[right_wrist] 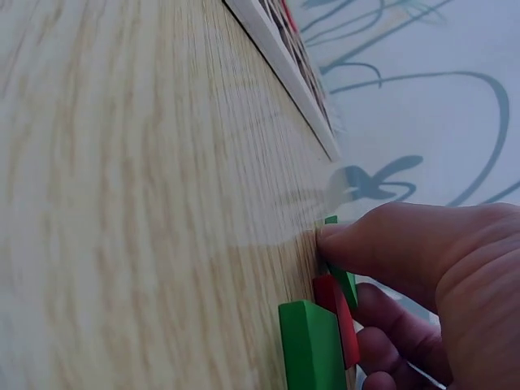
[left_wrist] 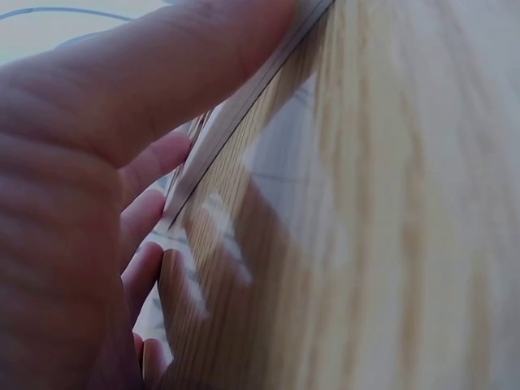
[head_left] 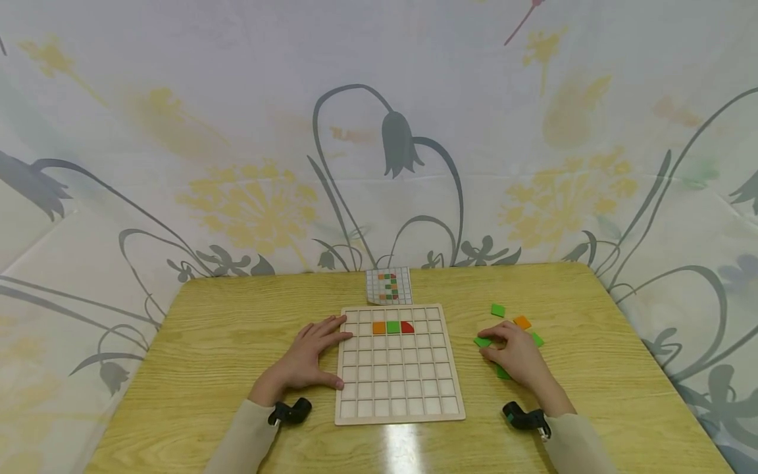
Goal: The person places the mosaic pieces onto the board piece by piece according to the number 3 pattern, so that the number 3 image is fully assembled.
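A wooden grid board (head_left: 381,408) lies on the table. In one of its upper rows sit an orange square tile (head_left: 379,328), a green square tile (head_left: 393,327) and a red quarter-round tile (head_left: 407,327). My left hand (head_left: 309,355) rests with spread fingers and thumb against the board's left edge. To the right of the board, my right hand (head_left: 516,352) pinches a green tile (head_left: 482,342) between thumb and fingers, low over the table. Beneath that hand, the right wrist view shows a red tile (right_wrist: 340,325) and another green tile (right_wrist: 313,345).
Loose tiles lie around my right hand: a green one (head_left: 498,309) farther back, an orange one (head_left: 522,322) and a green one (head_left: 537,339) beside it. Behind the board a pattern card (head_left: 372,286) shows coloured squares. A flower-printed cloth (head_left: 266,131) hangs behind the table.
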Motion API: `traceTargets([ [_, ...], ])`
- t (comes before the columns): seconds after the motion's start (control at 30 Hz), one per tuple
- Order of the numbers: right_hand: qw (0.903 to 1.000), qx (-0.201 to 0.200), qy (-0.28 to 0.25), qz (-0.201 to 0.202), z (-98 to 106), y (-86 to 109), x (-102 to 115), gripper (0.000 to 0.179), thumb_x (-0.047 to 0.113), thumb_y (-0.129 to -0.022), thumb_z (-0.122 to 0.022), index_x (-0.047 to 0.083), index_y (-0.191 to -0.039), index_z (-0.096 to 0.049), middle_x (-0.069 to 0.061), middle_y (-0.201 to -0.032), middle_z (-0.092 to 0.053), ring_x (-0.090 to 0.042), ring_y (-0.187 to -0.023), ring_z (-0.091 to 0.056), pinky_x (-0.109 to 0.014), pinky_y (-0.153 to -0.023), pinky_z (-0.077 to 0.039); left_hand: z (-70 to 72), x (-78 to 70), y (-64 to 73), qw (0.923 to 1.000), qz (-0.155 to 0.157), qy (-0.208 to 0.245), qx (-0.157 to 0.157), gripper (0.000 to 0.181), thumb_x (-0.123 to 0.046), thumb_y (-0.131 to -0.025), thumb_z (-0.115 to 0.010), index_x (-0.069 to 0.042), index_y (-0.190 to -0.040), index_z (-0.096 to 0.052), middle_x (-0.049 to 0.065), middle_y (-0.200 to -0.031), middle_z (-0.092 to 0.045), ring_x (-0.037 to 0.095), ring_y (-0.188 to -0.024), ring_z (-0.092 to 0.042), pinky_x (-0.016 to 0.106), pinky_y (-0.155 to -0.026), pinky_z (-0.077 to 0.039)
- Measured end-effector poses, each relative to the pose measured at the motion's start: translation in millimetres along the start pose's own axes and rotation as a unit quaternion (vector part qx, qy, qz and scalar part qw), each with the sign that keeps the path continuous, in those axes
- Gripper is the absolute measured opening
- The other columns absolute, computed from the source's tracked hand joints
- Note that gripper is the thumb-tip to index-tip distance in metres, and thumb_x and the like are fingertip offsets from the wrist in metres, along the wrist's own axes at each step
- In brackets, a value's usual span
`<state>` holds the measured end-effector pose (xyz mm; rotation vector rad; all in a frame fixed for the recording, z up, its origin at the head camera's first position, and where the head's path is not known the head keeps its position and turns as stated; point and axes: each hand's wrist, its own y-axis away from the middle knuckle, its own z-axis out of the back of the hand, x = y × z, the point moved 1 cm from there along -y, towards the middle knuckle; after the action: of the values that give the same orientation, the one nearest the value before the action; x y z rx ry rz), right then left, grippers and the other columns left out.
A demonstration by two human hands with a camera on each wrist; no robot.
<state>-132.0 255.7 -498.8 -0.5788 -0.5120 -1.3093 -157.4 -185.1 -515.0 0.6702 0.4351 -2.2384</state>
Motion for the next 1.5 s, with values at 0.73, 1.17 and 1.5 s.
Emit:
traceTargets([
  [0.73, 0.9997, 0.009, -0.010, -0.020, -0.2, 0.6, 3.6, 0.022, 0.011, -0.086, -0.077, 0.006, -0.108, -0.073, -0.006, -0.099, -0.062, -0.017, -0.082, -0.060, -0.041, -0.076, -0.051, 3.6, -2.8, -0.8, 1.0000, -0.002, -0.003, 0.001, 0.093, -0.051, -0.070, -0.085, -0.013, -0.147, -0.051, 0.011, -0.163, -0.024, 0.035, -0.149, -0.017, 0.064, -0.114, -0.009],
  [1.17, 0.9994, 0.019, -0.019, -0.023, -0.4, 0.4, 4.3, 0.023, 0.008, -0.087, -0.075, 0.003, -0.109, -0.071, -0.008, -0.098, -0.061, -0.015, -0.080, -0.062, -0.032, -0.070, -0.053, 2.8, -2.9, 1.0, 1.0000, 0.000, 0.000, -0.003, 0.093, -0.052, -0.070, -0.086, -0.013, -0.148, -0.050, 0.011, -0.163, -0.024, 0.035, -0.149, -0.017, 0.064, -0.114, -0.008],
  [1.5, 0.9995, 0.020, -0.018, -0.017, 0.0, 2.4, 3.6, 0.022, 0.008, -0.087, -0.076, 0.002, -0.108, -0.071, -0.009, -0.099, -0.061, -0.015, -0.080, -0.061, -0.032, -0.070, -0.053, -0.1, 0.2, -0.6, 1.0000, -0.002, -0.002, 0.001, 0.094, -0.054, -0.071, -0.085, -0.014, -0.148, -0.049, 0.010, -0.163, -0.023, 0.034, -0.150, -0.016, 0.063, -0.115, -0.008],
])
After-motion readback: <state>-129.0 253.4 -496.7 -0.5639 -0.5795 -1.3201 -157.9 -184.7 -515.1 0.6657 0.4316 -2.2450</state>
